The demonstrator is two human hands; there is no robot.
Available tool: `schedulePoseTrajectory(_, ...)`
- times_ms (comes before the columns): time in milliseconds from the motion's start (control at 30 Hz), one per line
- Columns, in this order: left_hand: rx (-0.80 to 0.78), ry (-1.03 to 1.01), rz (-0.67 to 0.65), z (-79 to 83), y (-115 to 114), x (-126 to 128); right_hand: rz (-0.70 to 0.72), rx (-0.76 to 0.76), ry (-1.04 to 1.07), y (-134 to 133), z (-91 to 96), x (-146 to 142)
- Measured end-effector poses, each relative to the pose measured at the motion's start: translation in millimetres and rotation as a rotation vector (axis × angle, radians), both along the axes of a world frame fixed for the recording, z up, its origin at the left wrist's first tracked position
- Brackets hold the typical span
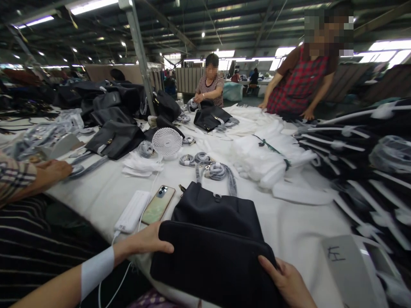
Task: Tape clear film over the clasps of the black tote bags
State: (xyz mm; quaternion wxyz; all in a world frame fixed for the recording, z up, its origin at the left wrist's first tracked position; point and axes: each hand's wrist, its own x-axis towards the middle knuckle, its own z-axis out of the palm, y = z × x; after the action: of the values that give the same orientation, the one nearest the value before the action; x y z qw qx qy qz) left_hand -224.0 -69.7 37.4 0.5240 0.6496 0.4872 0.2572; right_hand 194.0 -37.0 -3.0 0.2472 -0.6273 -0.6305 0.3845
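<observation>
A black bag lies at the near edge of the white-covered table, its flat dark base tilted toward me. My left hand grips the base's left end, thumb on the near face and fingers hidden behind. At the right end, my right hand holds the same bag with its thumb over the edge. Straps wrapped in clear plastic run from the bag's far side, next to coiled wrapped straps. A phone and a white power bank with a cable lie left of the bag.
A small white fan stands mid-table. White padding is heaped to the right, with stacked black bags beyond. More black bags pile up at left. A grey board lies near right. Co-workers stand across; another's hand works at left.
</observation>
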Motion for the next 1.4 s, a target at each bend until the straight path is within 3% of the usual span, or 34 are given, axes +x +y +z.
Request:
schedulePoseTrajectory(167,-0.062,0.159,0.290,-33.4,-35.3,17.4,-0.021,0.039,-0.059,-31.3,-0.2,-0.8)
schedulePoseTrajectory(333,-0.008,0.285,0.392,-49.5,-25.0,24.0,-0.133,0.092,-0.269,-32.6,-3.5,-10.2)
schedulePoseTrajectory(500,-0.005,0.301,0.409,-45.6,-9.6,24.8,-0.046,0.179,-0.537,-28.1,6.7,-4.6)
schedulePoseTrajectory(600,0.021,0.292,0.418,-43.7,-14.3,26.8,-0.014,0.570,-0.764,-23.5,21.6,-19.4)
schedulePoseTrajectory(667,0.034,0.289,0.430,-41.7,-19.1,28.1,0.122,0.839,-0.760,-16.4,26.8,-45.3)
schedulePoseTrajectory(700,0.039,0.273,0.433,-40.3,-21.4,28.3,0.224,0.903,-0.724,-12.6,26.5,-61.4)
schedulePoseTrajectory(800,-0.007,0.194,0.408,-34.0,-25.2,25.4,0.405,0.897,-0.642,-4.4,14.2,-105.2)
schedulePoseTrajectory(900,-0.129,0.159,0.404,-24.8,-20.0,15.7,0.384,0.854,-0.622,-0.4,-4.2,-122.6)
schedulePoseTrajectory(1033,-0.294,0.178,0.475,-10.6,6.1,0.2,0.372,0.917,-0.574,4.0,-18.1,-117.1)
schedulePoseTrajectory(1200,-0.525,0.175,0.302,-0.2,44.6,-0.6,0.360,0.968,-0.547,6.9,-22.2,-114.4)
schedulePoseTrajectory(1300,-0.574,0.102,0.226,1.6,52.3,2.7,0.363,0.995,-0.531,7.9,-23.8,-114.4)
schedulePoseTrajectory(1400,-0.532,-0.026,0.230,-3.9,47.9,2.9,0.361,1.038,-0.509,9.6,-24.8,-113.3)
